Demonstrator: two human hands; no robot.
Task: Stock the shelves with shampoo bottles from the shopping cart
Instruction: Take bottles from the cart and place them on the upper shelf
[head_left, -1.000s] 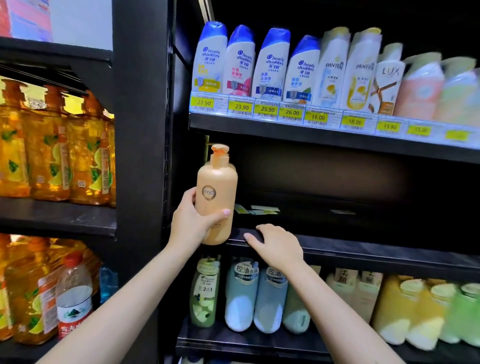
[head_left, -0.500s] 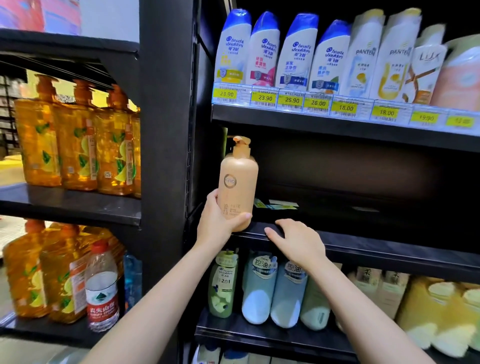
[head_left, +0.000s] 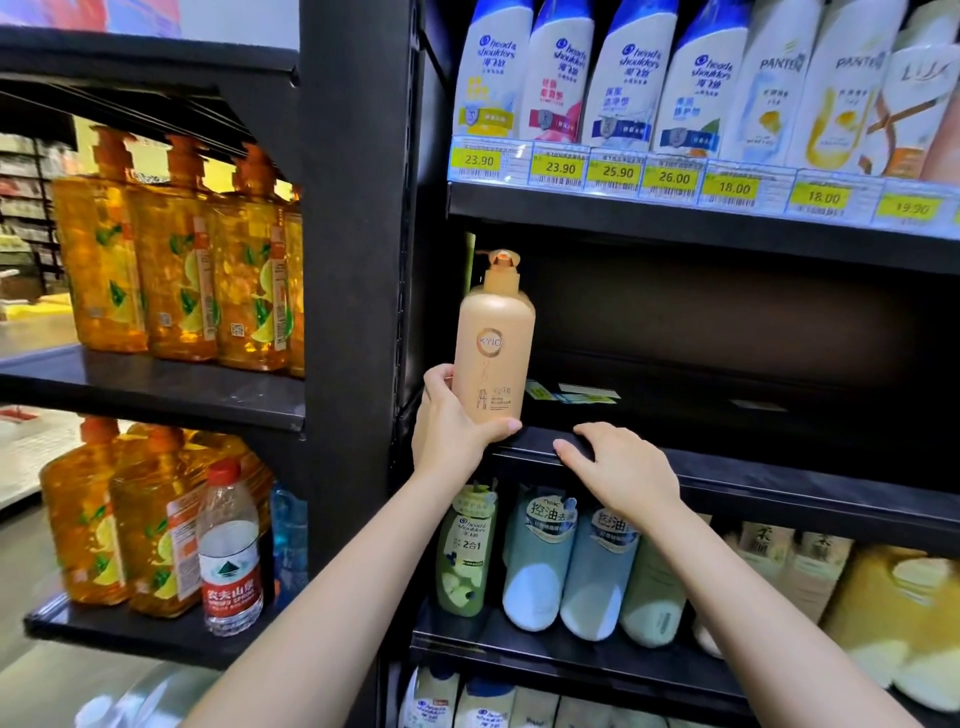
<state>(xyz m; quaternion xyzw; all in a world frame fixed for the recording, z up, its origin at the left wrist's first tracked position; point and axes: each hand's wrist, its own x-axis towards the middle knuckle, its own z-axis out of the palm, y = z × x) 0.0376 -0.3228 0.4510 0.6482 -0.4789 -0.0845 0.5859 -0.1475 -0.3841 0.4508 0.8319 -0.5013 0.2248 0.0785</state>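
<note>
A peach pump shampoo bottle (head_left: 493, 343) marked KYIO stands upright at the left end of the dark middle shelf (head_left: 779, 467). My left hand (head_left: 452, 421) grips its lower part, thumb across the front. My right hand (head_left: 618, 467) rests on the shelf's front edge just right of the bottle, fingers relaxed and holding nothing. Behind the bottle the middle shelf holds only a few loose price tags (head_left: 571, 392). The shopping cart is out of view.
The upper shelf carries a row of white shampoo bottles (head_left: 618, 73) over yellow price labels (head_left: 618, 171). Below stand green and pale blue bottles (head_left: 540, 566). A black upright post (head_left: 353, 260) divides off the left bay with orange detergent bottles (head_left: 171, 260) and a water bottle (head_left: 228, 551).
The bottle has moved up and inward onto the middle shelf's left end, still in my left hand. My right hand has stayed on the shelf edge. My head has come closer and turned left.
</note>
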